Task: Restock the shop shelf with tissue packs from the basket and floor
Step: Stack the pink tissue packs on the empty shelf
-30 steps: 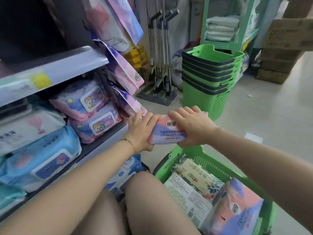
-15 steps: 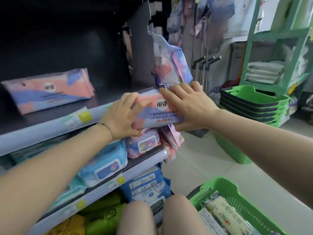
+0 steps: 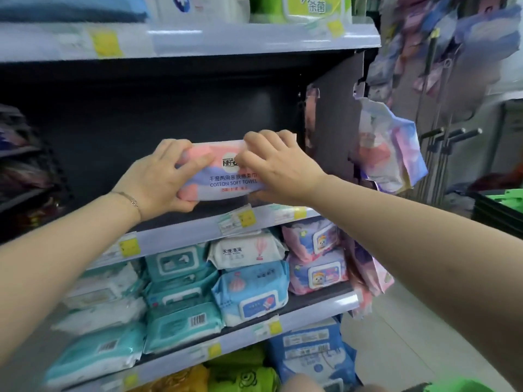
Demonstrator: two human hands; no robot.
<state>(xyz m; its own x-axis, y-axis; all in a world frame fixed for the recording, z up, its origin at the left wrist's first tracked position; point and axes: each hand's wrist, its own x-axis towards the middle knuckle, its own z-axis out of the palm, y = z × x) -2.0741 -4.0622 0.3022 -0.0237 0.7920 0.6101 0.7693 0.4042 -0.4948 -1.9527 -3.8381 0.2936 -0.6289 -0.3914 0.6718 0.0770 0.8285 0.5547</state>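
Dark shelf [image 3: 184, 236] with pale lip runs under a soft, glossy, oblong pack [image 3: 226, 183]. Left hand [image 3: 158, 179] and right hand [image 3: 280, 171] curl fingers round its ends.

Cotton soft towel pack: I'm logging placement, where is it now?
Centre of head view: pack gripped by left hand and right hand above the shelf edge.

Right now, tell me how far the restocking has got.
Done: the shelf below is packed with wipes. In hand: left hand and right hand grip one cotton towel pack at the middle shelf's front. Left: setting it in; that shelf looks bare behind it. The basket's contents are unseen.
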